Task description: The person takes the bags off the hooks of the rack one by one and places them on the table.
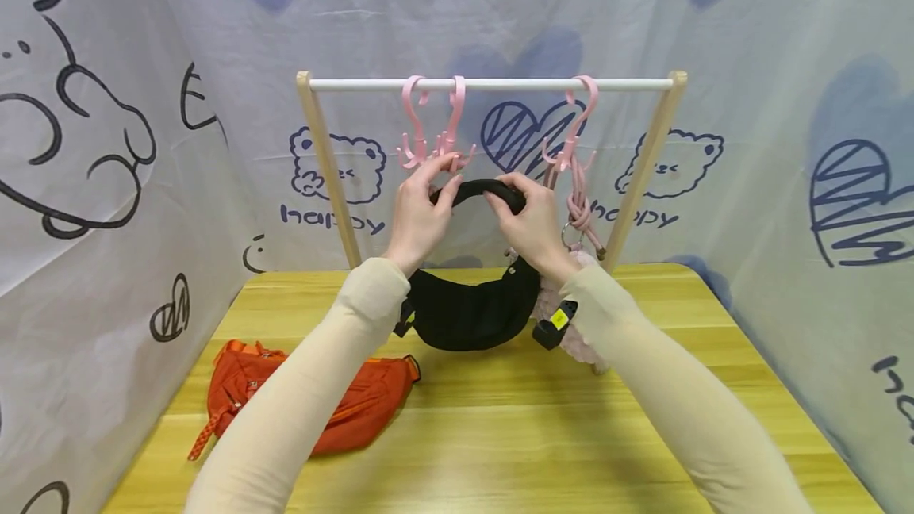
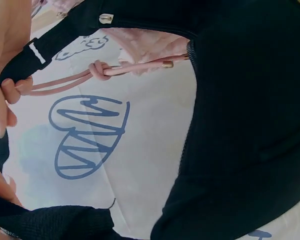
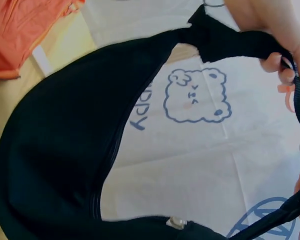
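Observation:
A black crescent-shaped waist bag (image 1: pixel 471 316) hangs upright in the air, above the table. Its black strap (image 1: pixel 474 187) arches over the top, pinched at the left by my left hand (image 1: pixel 420 212) and at the right by my right hand (image 1: pixel 531 224). Both hands are just below the white rod; the left fingertips overlap the lower prongs of two pink hooks (image 1: pixel 414 121) in the head view, and contact cannot be told. In the left wrist view the bag body (image 2: pixel 245 110) fills the right side. The right wrist view shows its zipped edge (image 3: pixel 117 145).
A white rod (image 1: pixel 514 85) on wooden posts spans the back. From its right pink hook (image 1: pixel 584 113), knotted pink cords (image 1: pixel 580 205) carry a fluffy pink bag (image 1: pixel 587 347), partly hidden by my right arm. An orange waist bag (image 1: pixel 374 403) lies on the wooden table (image 1: pixel 500 435) at left.

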Action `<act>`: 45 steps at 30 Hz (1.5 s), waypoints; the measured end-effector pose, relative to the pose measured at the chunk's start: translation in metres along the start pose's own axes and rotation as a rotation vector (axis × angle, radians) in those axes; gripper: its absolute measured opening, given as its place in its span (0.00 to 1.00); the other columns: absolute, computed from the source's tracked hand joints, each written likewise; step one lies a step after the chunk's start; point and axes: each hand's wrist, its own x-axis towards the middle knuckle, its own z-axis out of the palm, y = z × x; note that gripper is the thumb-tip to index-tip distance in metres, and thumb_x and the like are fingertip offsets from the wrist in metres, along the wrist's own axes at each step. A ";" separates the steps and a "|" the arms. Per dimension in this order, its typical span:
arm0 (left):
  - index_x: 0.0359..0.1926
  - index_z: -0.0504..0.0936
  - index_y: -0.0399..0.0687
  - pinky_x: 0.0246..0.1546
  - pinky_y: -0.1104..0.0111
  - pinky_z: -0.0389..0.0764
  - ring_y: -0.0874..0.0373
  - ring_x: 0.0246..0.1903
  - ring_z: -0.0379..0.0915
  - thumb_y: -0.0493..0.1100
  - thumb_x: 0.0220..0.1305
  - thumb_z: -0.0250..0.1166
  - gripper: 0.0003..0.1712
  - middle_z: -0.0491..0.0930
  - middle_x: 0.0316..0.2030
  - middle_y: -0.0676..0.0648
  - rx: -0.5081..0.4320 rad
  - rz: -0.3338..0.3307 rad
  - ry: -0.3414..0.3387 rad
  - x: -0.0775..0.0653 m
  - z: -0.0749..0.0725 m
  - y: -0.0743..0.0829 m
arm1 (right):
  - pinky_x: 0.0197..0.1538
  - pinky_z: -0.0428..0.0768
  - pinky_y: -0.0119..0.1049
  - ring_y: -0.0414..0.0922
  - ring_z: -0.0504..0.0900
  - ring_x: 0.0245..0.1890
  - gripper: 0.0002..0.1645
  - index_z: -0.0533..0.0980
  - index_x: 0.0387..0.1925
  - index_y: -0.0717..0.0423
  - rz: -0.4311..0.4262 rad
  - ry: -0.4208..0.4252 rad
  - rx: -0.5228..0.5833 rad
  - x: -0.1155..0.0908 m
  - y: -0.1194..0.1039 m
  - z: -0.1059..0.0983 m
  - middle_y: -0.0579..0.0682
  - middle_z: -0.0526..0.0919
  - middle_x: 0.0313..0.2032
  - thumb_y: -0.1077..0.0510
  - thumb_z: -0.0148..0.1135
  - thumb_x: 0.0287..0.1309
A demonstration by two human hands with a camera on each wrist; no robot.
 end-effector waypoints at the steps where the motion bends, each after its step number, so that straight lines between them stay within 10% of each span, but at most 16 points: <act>1: 0.60 0.80 0.41 0.41 0.65 0.77 0.47 0.39 0.77 0.38 0.72 0.61 0.18 0.83 0.54 0.42 -0.009 0.011 0.004 -0.002 0.000 -0.001 | 0.28 0.72 0.26 0.46 0.76 0.24 0.10 0.82 0.43 0.65 0.008 -0.001 0.020 -0.001 0.000 0.000 0.61 0.86 0.35 0.62 0.65 0.65; 7: 0.66 0.75 0.44 0.33 0.72 0.68 0.54 0.24 0.61 0.37 0.71 0.62 0.23 0.79 0.60 0.42 -0.062 0.088 0.054 -0.012 0.000 -0.005 | 0.32 0.74 0.24 0.39 0.77 0.27 0.11 0.83 0.42 0.65 0.059 -0.031 0.123 -0.007 -0.006 -0.002 0.63 0.86 0.35 0.61 0.68 0.63; 14: 0.64 0.74 0.42 0.33 0.75 0.73 0.57 0.25 0.69 0.37 0.70 0.64 0.23 0.76 0.59 0.39 -0.164 0.091 0.051 -0.023 -0.003 -0.010 | 0.32 0.74 0.25 0.34 0.79 0.25 0.10 0.84 0.40 0.68 0.094 -0.062 0.233 -0.010 -0.012 -0.004 0.65 0.86 0.32 0.62 0.67 0.64; 22: 0.67 0.71 0.48 0.26 0.68 0.82 0.58 0.26 0.75 0.41 0.75 0.59 0.23 0.77 0.59 0.41 -0.186 0.017 -0.116 -0.042 -0.007 -0.019 | 0.34 0.74 0.26 0.33 0.77 0.24 0.11 0.83 0.41 0.69 0.161 -0.078 0.311 -0.015 -0.023 -0.006 0.37 0.84 0.25 0.62 0.66 0.65; 37: 0.71 0.69 0.56 0.45 0.59 0.81 0.52 0.43 0.80 0.53 0.78 0.51 0.25 0.80 0.52 0.41 -0.038 -0.022 -0.355 -0.078 -0.026 -0.045 | 0.30 0.71 0.29 0.37 0.73 0.24 0.12 0.81 0.43 0.69 0.267 -0.139 0.383 -0.027 -0.030 -0.009 0.37 0.84 0.25 0.61 0.63 0.67; 45: 0.72 0.66 0.62 0.59 0.50 0.79 0.48 0.55 0.80 0.54 0.70 0.63 0.33 0.80 0.58 0.46 0.084 -0.090 -0.472 -0.096 -0.037 -0.061 | 0.32 0.75 0.29 0.38 0.72 0.24 0.12 0.81 0.43 0.69 0.273 -0.139 0.416 -0.029 -0.032 -0.010 0.36 0.84 0.24 0.60 0.62 0.68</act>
